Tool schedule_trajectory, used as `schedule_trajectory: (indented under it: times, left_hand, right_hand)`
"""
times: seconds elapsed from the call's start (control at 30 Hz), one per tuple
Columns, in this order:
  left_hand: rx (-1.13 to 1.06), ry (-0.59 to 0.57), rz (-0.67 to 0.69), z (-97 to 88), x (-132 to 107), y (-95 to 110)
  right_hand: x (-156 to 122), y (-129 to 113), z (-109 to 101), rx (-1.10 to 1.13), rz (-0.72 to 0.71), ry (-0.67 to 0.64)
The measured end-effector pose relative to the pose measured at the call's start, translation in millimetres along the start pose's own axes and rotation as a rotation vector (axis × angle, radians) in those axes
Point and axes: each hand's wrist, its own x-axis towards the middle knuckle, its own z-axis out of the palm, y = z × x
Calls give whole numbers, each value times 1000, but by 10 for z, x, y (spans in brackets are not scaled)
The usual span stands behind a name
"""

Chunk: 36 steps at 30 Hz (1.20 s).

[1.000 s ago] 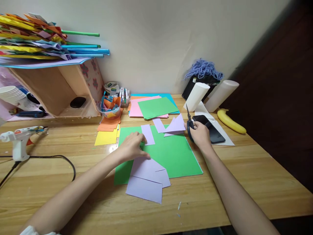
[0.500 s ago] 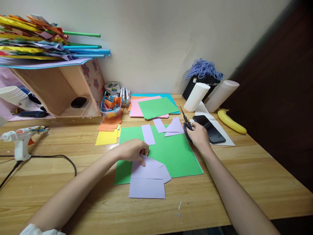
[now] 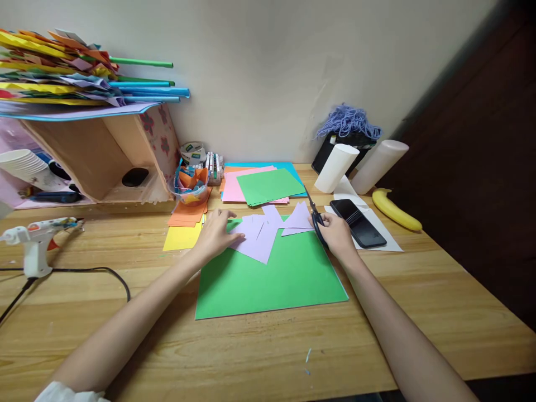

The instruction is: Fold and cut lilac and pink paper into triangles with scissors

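Left hand [image 3: 215,234]: thumb and fingers apart, at lilac papers [image 3: 262,245] atop green sheet [image 3: 272,287]. Right hand [image 3: 336,233]: clamped on scissors [image 3: 317,221]. Risk: loose lilac papers may scatter if left hand drags sideways.

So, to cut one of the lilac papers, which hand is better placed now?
Probably the right hand: it holds the black scissors. The left hand, fingers spread at the lilac papers, shows no tool.

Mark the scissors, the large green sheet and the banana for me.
Scissors [image 3: 317,218]: head view, on the dark handles near the pivot.
Large green sheet [image 3: 272,287]: head view, on its bare near part.
Banana [image 3: 395,211]: head view, mid-body.
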Motion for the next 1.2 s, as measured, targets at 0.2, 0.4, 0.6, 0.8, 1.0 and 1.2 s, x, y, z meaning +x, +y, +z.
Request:
schedule_trajectory:
  times: [0.2, 0.4, 0.6, 0.8, 1.0, 1.2]
  left_hand:
    - [55, -188, 67, 39, -61, 103]
    - [-6, -218, 23, 28, -52, 130]
    - [-439, 47, -79, -88, -51, 262]
    - [-617, 293, -122, -246, -81, 379]
    - [-658, 232, -108, -255, -125, 464]
    - [-659, 368, -126, -286, -143, 487]
  right_hand:
    - [-41, -50, 22, 179, 18, -43]
    - [-190, -262, 104, 690, 109, -383]
    - [-475, -402, 221, 893, 33, -829]
    - [-744, -561, 162, 779, -123, -1018]
    - [-784, -577, 145, 736, -160, -1055]
    - [-776, -581, 147, 734, -159, -1074]
